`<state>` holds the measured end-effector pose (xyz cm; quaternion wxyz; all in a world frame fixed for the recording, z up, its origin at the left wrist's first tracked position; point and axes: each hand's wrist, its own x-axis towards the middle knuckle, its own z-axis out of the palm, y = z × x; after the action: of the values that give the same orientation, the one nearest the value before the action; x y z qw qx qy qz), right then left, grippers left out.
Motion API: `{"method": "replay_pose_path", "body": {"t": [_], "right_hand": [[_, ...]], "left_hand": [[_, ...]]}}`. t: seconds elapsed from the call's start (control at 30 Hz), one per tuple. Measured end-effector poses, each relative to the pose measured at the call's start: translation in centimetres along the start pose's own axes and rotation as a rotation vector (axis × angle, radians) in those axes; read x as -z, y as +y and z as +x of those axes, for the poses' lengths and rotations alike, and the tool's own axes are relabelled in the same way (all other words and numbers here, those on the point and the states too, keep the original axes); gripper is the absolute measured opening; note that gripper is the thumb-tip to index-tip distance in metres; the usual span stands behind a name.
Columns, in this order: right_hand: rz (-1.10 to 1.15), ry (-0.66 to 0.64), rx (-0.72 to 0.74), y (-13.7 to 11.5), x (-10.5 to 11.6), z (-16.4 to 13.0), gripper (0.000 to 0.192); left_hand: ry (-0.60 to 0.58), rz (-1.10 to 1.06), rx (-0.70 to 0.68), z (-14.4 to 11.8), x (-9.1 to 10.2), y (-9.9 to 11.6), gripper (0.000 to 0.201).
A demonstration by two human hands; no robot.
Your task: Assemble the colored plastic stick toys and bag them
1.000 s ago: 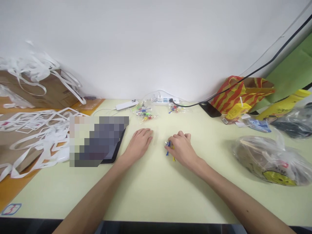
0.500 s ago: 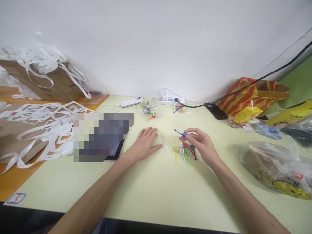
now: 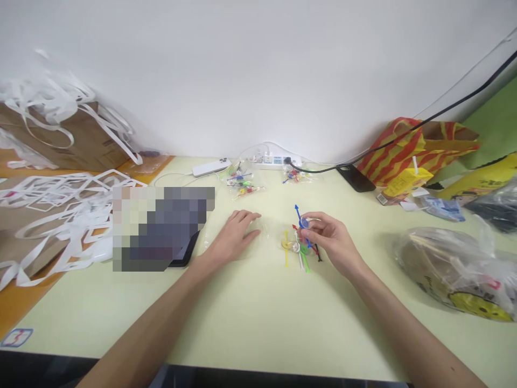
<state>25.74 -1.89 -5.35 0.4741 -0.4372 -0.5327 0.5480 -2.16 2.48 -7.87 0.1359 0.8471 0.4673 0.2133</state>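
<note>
Between the thumb and fingers of my right hand (image 3: 333, 240) is a blue plastic arrow spinner (image 3: 304, 222), held just above the table with its arrowhead pointing away from me. Below it lies a small cluster of similar spinners: a yellow one (image 3: 286, 247), a white one (image 3: 297, 248), a green one (image 3: 306, 260) and a black one (image 3: 319, 255). A red one (image 3: 295, 228) is partly hidden behind the blue one. To the left, my left hand (image 3: 234, 237) rests with fingers stretched on a clear plastic bag (image 3: 264, 227), holding nothing visible.
Behind are two clear bags of coloured spinners (image 3: 244, 186) (image 3: 297, 173) and a power strip (image 3: 278, 160). A tablet (image 3: 183, 253) and white straps (image 3: 52, 237) lie left. Rightward are a phone (image 3: 356, 178), a yellow drink carton (image 3: 407, 183) and a filled plastic bag (image 3: 440, 269).
The blue spinner has turned in my right hand, from pointing left to pointing away from me, and now shows its round centre. My left hand stays on the bag. The view has shifted slightly.
</note>
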Motion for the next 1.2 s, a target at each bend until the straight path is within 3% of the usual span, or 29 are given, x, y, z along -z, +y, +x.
{"method": "replay_pose_path", "body": {"t": [0.17, 0.33, 0.43, 0.57, 0.87, 1.1, 1.2], "right_hand": [[-0.176, 0.005, 0.075, -0.1, 0.3, -0.2, 0.04], [-0.554, 0.078, 0.274, -0.1, 0.3, -0.6, 0.018], [-0.793, 0.048, 0.426, -0.1, 0.0, -0.8, 0.02], [-0.932, -0.04, 0.52, 0.0, -0.5, -1.0, 0.025], [-0.973, -0.055, 0.522, 0.3, -1.2, -1.4, 0.027], [-0.966, -0.113, 0.5, 0.2, -1.6, -1.5, 0.03], [-0.941, -0.078, 0.48, 0.3, -1.8, -1.5, 0.024]], "left_hand": [[0.008, -0.108, 0.028, -0.1, 0.0, 0.1, 0.024], [0.008, -0.146, 0.057, -0.2, -0.2, 0.7, 0.028], [0.019, -0.137, 0.054, -0.2, -0.3, 1.2, 0.026], [0.028, -0.168, 0.062, -0.3, -0.2, 1.7, 0.024], [0.052, -0.272, 0.039, -0.7, -0.1, 3.8, 0.027], [0.013, -0.424, 0.058, -0.8, -0.2, 4.7, 0.018], [0.013, -0.473, 0.065, -0.8, -0.2, 4.9, 0.016]]}}
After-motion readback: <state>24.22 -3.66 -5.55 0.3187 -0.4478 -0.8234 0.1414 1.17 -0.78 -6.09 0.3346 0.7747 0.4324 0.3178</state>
